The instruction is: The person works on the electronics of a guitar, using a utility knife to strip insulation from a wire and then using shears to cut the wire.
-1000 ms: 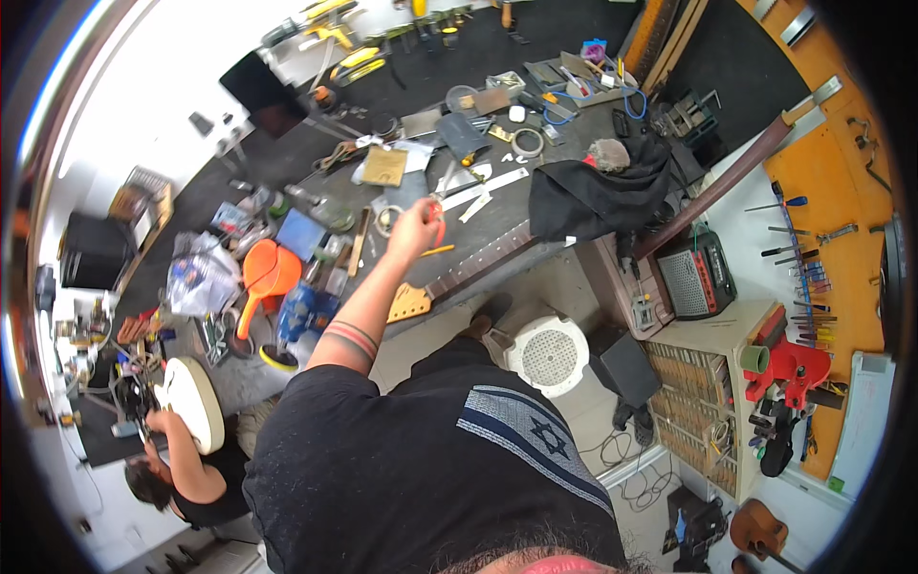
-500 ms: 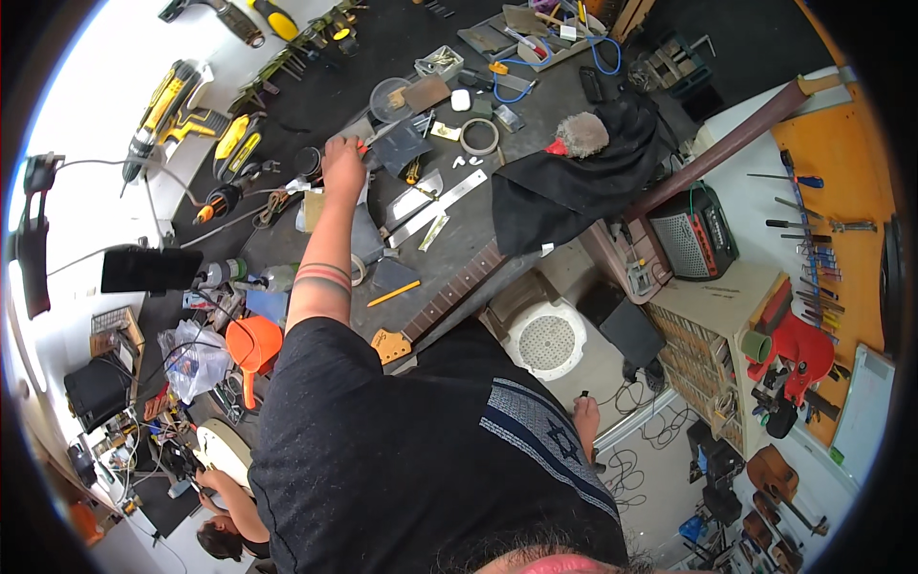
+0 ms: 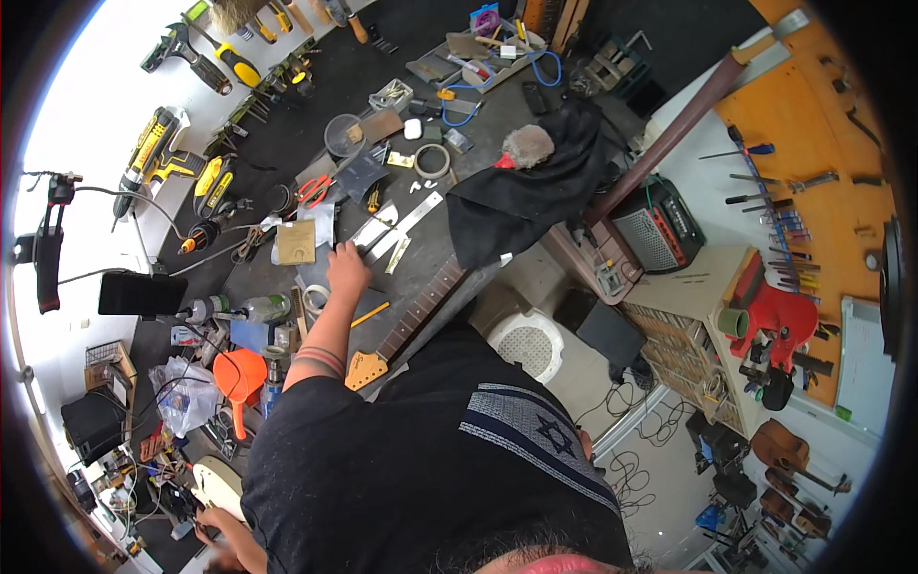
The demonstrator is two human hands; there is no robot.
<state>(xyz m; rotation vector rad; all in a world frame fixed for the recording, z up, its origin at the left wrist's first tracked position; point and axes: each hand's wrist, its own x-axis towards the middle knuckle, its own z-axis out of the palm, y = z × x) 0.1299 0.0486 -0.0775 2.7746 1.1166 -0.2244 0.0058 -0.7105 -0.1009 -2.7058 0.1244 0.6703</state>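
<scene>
My left hand [image 3: 348, 271] is low over the dark workbench [image 3: 411, 277], fingers spread and pointing down. Its fingertips are beside the dark end of a pale metal blade-like piece [image 3: 375, 228]; whether they touch is unclear. A steel ruler [image 3: 415, 226] lies just beyond, to the right. Farther up the bench rests a red-handled hand tool [image 3: 314, 190], apart from the hand. To the left sits a square brown sheet [image 3: 296, 242], and nearer me are a yellow pencil [image 3: 370, 314] and a roll of tape [image 3: 315, 299]. Of my right hand, only a sliver [image 3: 585, 443] shows past the shirt; its fingers are hidden.
A guitar neck [image 3: 402, 330] runs along the bench's near edge. Black cloth with a fluffy grey brush [image 3: 528, 145] covers the right part. An orange scoop [image 3: 238, 378] stands at left, with a person's arm [image 3: 234, 538] below it. A white round stool [image 3: 526, 346] is at right.
My left hand has let go of the red-handled tool and come back toward me. My right hand has slipped mostly behind the shirt. The whole view has shifted left.
</scene>
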